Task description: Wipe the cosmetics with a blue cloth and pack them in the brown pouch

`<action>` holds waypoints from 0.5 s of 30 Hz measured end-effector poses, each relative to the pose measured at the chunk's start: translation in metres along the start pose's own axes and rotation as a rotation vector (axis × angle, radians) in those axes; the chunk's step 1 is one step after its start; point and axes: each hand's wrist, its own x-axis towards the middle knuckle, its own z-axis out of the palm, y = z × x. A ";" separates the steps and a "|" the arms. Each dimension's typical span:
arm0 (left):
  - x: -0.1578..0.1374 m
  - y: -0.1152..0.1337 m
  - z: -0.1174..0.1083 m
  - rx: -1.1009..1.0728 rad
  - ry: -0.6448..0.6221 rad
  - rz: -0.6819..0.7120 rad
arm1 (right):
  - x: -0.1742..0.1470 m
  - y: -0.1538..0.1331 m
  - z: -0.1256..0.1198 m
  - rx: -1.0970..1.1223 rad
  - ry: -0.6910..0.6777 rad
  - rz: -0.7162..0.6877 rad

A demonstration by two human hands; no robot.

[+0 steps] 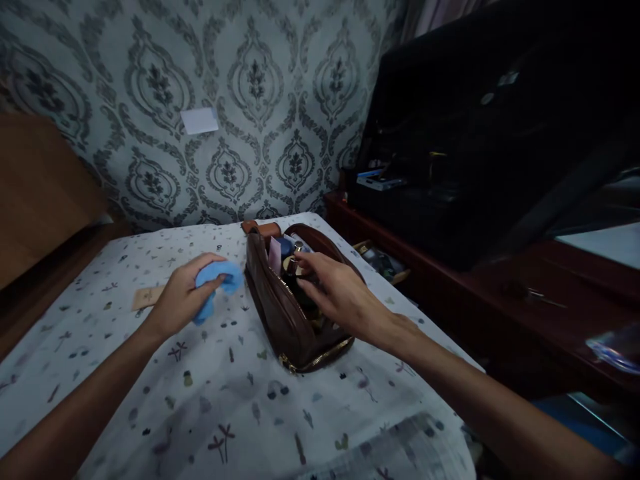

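Left hand [183, 297]: fingers curled around a blue sponge-like pad [220, 283], thumb on top, pad held just above the patterned cloth [225, 413] covering the table. Wrist straight, forearm entering from the lower left corner of the table.

Right hand [335, 290]: palm down, fingers half spread and slightly bent, fingertips reaching into the open mouth of the brown leather pouch [285, 313]. Whether it grips any item inside cannot be told. Forearm enters from the lower right, crossing the table's right edge.

Pouch: unzipped, upright, lying in the far half of the table, nearer its right edge; small bottles and tubes [290, 257] visible inside at its far end. Blue pad sits just left of the pouch, not touching it.

A small tan tag [147, 297] lies on the cloth left of the left hand, toward the left edge.
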 end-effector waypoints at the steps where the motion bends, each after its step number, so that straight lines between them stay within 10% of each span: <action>1: -0.005 -0.010 -0.001 0.018 -0.007 -0.013 | 0.002 0.000 0.001 -0.009 -0.007 0.025; 15: -0.050 -0.111 -0.006 0.339 0.038 -0.100 | -0.002 0.011 0.007 -0.045 0.009 0.055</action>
